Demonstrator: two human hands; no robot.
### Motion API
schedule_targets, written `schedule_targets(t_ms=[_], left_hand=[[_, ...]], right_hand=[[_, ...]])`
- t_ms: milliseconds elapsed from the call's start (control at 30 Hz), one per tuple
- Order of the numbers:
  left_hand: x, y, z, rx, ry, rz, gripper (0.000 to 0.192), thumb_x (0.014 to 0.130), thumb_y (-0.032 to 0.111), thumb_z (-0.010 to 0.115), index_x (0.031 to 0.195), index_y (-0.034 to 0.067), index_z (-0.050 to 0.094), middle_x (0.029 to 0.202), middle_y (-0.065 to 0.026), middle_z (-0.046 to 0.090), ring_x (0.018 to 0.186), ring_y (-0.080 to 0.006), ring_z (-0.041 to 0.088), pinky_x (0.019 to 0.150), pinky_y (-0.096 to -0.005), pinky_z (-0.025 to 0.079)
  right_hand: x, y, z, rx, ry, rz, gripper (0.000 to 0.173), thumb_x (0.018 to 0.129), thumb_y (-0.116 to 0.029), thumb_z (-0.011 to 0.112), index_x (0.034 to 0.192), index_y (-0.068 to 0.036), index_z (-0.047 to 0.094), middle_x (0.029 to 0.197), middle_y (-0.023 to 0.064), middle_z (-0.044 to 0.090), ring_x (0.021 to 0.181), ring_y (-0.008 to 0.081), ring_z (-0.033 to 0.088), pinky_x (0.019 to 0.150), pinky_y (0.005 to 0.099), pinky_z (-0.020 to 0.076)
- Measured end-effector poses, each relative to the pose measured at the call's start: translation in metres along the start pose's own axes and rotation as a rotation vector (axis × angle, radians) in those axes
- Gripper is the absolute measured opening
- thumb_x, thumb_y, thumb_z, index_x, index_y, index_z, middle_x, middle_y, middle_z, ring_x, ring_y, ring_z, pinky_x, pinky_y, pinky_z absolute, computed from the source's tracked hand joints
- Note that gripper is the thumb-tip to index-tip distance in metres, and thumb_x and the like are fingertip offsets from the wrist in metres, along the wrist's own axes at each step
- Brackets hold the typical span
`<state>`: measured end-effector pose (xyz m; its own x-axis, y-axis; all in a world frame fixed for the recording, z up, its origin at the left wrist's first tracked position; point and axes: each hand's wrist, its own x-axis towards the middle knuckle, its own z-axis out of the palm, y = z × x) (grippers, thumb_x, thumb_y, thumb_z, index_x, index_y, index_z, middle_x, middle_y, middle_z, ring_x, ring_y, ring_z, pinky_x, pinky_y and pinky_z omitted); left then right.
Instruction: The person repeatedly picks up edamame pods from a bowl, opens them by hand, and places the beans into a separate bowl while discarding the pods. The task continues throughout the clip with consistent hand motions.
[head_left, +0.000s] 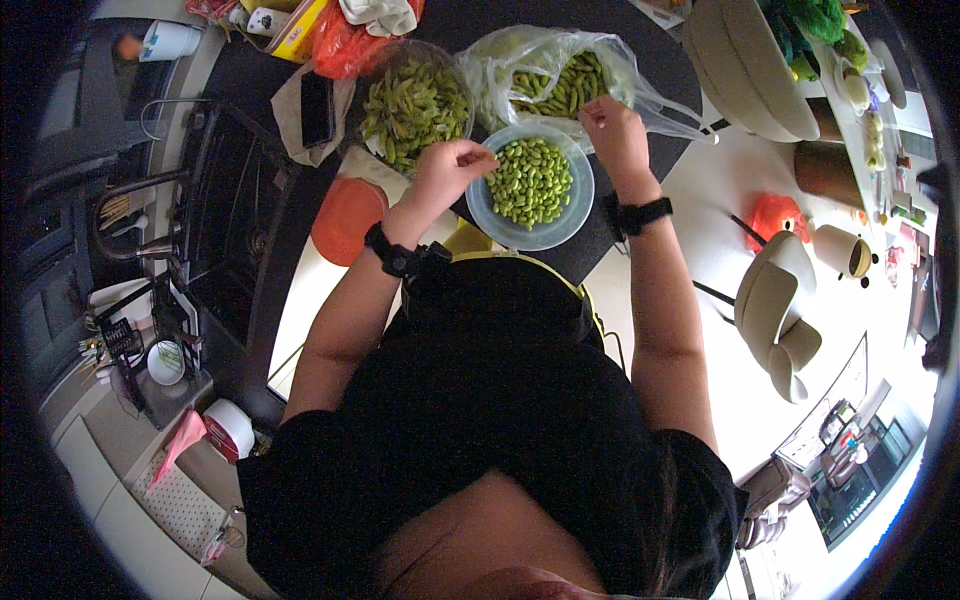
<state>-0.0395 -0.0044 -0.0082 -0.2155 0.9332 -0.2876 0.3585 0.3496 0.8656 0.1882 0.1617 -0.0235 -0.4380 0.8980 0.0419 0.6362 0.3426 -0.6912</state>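
Observation:
A translucent plastic bowl (529, 238) holds many shelled green soybeans (531, 182). My left hand (450, 169) is at the bowl's left rim, thumb and fingertips close together; whether a bean is between them is too small to tell. Above and to the right, my right hand (619, 135) reaches the near edge of a clear plastic bag (491, 79) of whole edamame pods (562, 86). Its fingers are curled, and anything inside them is hidden. Left of the bag, a clear container (471, 112) is heaped with pale green pods or husks (416, 105). Both wrists wear black bands.
A dark phone (317, 109) lies on a pale cloth (289, 112) at the left. Behind it are a red plastic bag (337, 49) and a yellow package (300, 30). An orange-red round seat (349, 221) stands below the dark tabletop (667, 64). Beige chairs (739, 67) stand to the right.

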Motion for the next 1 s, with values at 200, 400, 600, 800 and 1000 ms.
schedule_targets(t_ms=[200,400,600,800,1000], left_hand=[[0.004,-0.017,-0.05,0.022,0.309,-0.002,0.033,0.073,0.014,0.083,0.102,0.002,0.07,0.086,-0.0071,0.07,0.069,-0.0139,0.063,0.065,-0.027,0.052],[-0.002,-0.014,-0.074,0.384,0.514,0.241,0.045,0.069,0.009,0.083,0.109,0.006,0.065,0.11,-0.0108,0.06,0.074,-0.0175,0.06,0.062,-0.0284,0.051],[0.0,0.003,-0.055,0.202,0.397,0.263,0.034,0.076,0.004,0.077,0.108,0.006,0.065,0.111,-0.011,0.06,0.076,-0.0156,0.059,0.064,-0.0282,0.05],[0.011,0.024,-0.029,-0.019,0.115,0.201,0.021,0.087,0.015,0.069,0.105,0.004,0.07,0.089,-0.0056,0.071,0.075,-0.0109,0.063,0.065,-0.0251,0.049],[0.018,0.052,0.002,-0.182,-0.116,0.114,0.024,0.091,0.016,0.068,0.11,0.002,0.069,0.09,-0.0008,0.07,0.074,-0.0054,0.059,0.067,-0.0237,0.049]], right_hand=[[0.057,0.026,0.027,-0.315,-0.106,0.075,0.028,0.082,-0.026,0.069,0.101,-0.007,0.063,0.097,0.0136,0.069,0.091,0.0329,0.067,0.074,0.0424,0.054],[0.081,0.033,0.048,-0.507,-0.224,0.16,0.04,0.078,-0.034,0.075,0.108,-0.011,0.061,0.103,0.0133,0.069,0.098,0.0329,0.065,0.081,0.0426,0.0537],[0.083,0.046,0.054,-0.376,-0.192,0.16,0.031,0.081,-0.027,0.071,0.102,-0.005,0.063,0.1,0.0164,0.069,0.097,0.0343,0.065,0.081,0.0436,0.0533],[0.032,0.016,0.02,0.13,-0.014,0.126,0.033,0.076,-0.014,0.077,0.103,0.0,0.064,0.091,0.0125,0.07,0.084,0.0219,0.068,0.075,0.0327,0.054],[-0.038,-0.064,-0.005,0.611,-0.045,0.133,0.031,0.075,-0.006,0.079,0.102,0.0,0.063,0.087,0.0085,0.071,0.08,0.013,0.068,0.072,0.0276,0.0548]])
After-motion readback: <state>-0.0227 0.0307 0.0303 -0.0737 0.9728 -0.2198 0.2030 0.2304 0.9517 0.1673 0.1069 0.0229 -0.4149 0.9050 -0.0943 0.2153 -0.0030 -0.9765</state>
